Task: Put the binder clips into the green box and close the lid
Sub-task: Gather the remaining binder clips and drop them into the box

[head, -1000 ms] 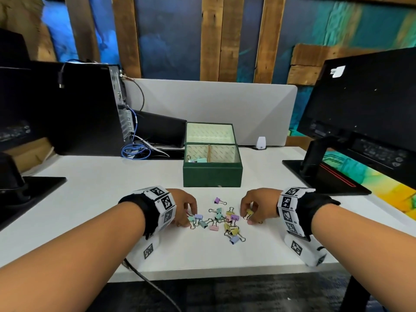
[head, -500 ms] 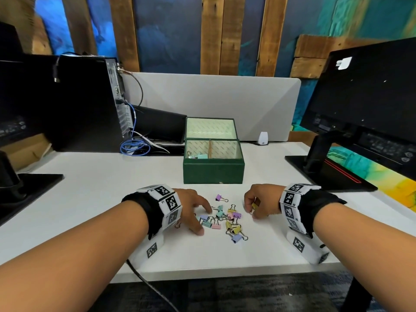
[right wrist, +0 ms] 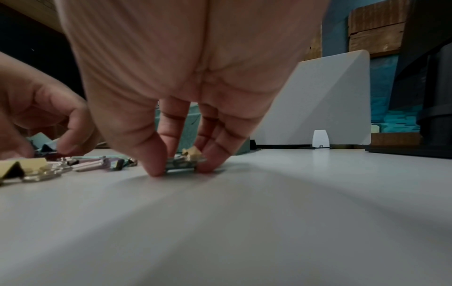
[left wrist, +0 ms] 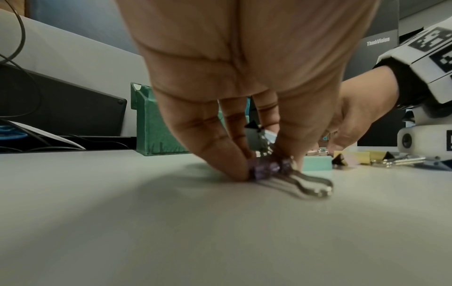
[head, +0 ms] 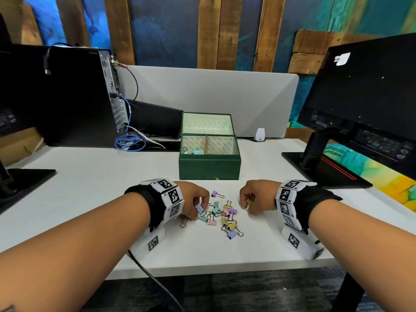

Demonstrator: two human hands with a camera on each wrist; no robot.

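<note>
Beneath left hand [left wrist: 244, 67], purple clip [left wrist: 266, 170], handles nearward.

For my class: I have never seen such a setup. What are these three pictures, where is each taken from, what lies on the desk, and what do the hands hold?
No machine here: a person works with bare hands, wearing marker-covered wristbands with cameras. The wide picture comes from a head camera looking down; the two low ones come from the wrists, looking along the fingers. On the white desk lies a pile of coloured binder clips in front of an open green box, which already has a few clips in its left compartment. The left hand pinches a purple clip against the desk; the right hand pinches a yellow clip. Monitors and a computer stand around.
</note>
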